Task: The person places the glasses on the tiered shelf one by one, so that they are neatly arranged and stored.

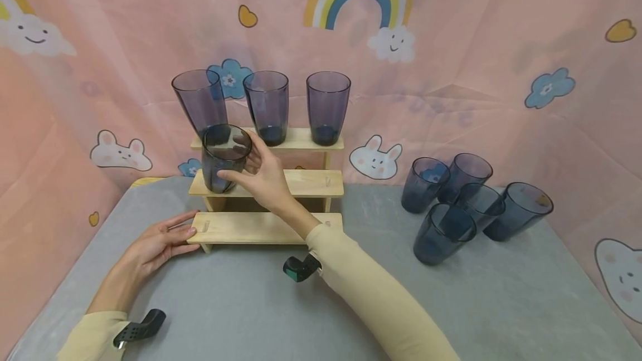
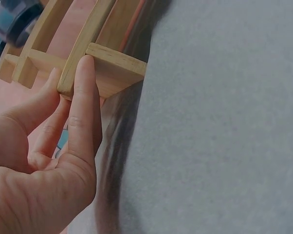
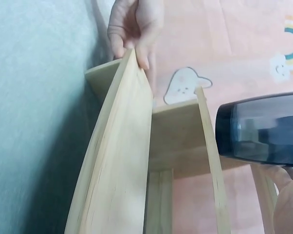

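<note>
Wears long, plain, pale beige-yellow sleeves [image 1: 376, 294], fairly close-fitting and lightly creased. Carries on the left a curved black mount [image 1: 142, 327] pierced with small holes, and on the right a matching black mount [image 1: 301, 268] with a green patch [image 1: 291, 273].

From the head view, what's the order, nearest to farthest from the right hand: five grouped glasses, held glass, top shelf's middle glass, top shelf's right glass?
From the right hand:
1. Held glass, in its grip
2. Middle glass, on the top shelf
3. Right glass, farther right on that shelf
4. Five grouped glasses, right, on the table
</note>
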Tool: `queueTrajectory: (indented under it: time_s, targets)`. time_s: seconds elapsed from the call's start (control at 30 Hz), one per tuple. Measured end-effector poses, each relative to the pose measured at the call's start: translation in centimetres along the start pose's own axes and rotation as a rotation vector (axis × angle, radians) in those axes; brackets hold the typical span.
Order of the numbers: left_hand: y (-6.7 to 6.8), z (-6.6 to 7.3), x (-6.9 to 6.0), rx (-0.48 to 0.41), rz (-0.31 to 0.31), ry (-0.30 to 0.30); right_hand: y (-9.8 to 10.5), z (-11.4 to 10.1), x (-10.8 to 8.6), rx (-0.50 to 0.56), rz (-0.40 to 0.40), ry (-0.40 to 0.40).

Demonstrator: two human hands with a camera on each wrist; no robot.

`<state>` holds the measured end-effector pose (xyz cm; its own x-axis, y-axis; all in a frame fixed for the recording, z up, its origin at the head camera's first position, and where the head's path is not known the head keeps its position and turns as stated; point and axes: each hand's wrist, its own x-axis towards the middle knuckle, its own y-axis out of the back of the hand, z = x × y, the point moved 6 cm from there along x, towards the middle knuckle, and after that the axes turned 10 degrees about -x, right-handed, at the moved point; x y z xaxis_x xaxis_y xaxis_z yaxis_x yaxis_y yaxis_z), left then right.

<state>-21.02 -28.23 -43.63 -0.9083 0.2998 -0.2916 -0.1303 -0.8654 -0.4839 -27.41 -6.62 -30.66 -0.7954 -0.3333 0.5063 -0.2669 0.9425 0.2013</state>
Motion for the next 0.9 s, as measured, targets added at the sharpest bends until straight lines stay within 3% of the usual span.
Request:
queueTrajectory:
  time_s: [0.17, 0.5, 0.9]
  targets:
    - [-0.1, 0.0, 0.1, -0.003, -0.008, 0.003, -1.2, 0.0, 0.8, -0.037, -0.01, -0.005]
    - [0.1, 0.0, -0.2, -0.031, -0.025, -0.006, -1.6, 1.1, 1.7, 0.007, -0.011, -0.135]
    - [0.4, -0.1, -0.2, -0.05, -0.03, -0.01, -2.4, 0.7, 2.5, -0.121, -0.085, -0.15]
